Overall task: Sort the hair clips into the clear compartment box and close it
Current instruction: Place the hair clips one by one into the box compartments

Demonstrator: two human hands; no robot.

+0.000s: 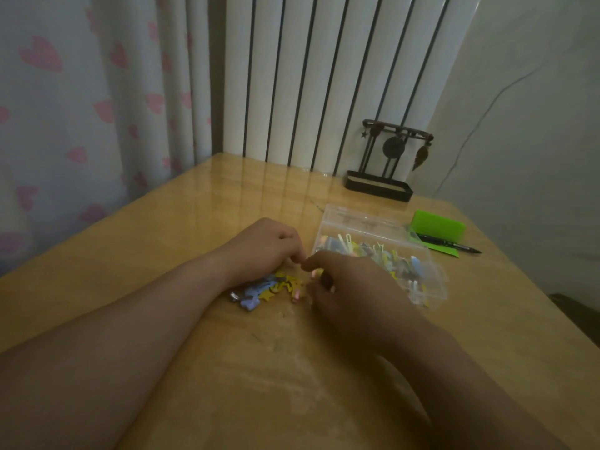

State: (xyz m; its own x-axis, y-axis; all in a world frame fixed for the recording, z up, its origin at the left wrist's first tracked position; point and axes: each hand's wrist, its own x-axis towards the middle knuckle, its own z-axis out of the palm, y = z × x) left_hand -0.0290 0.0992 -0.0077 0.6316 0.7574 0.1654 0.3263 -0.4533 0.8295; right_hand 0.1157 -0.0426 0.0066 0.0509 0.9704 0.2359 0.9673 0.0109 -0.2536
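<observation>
The clear plastic compartment box (435, 287) is open and part-filled, and a small pile of colourful hair clips (259, 292) remains outside. The left hand (266, 245) and right hand (352, 287) curl together over the pile, but what they hold is unclear.

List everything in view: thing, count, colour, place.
loose hair clips: small pile, blue, yellow, pink, on table under hands
clear compartment box: one, open, right of the pile, clips inside
green case: one, beyond the box
pen: one, black, on green paper
ornament stand: one, dark, table's far edge
table: one, wooden
radiator: one, white, behind table
curtain: one, white, pink hearts, left
left hand: one, fingers curled, over pile
right hand: one, fingers curled, beside box
</observation>
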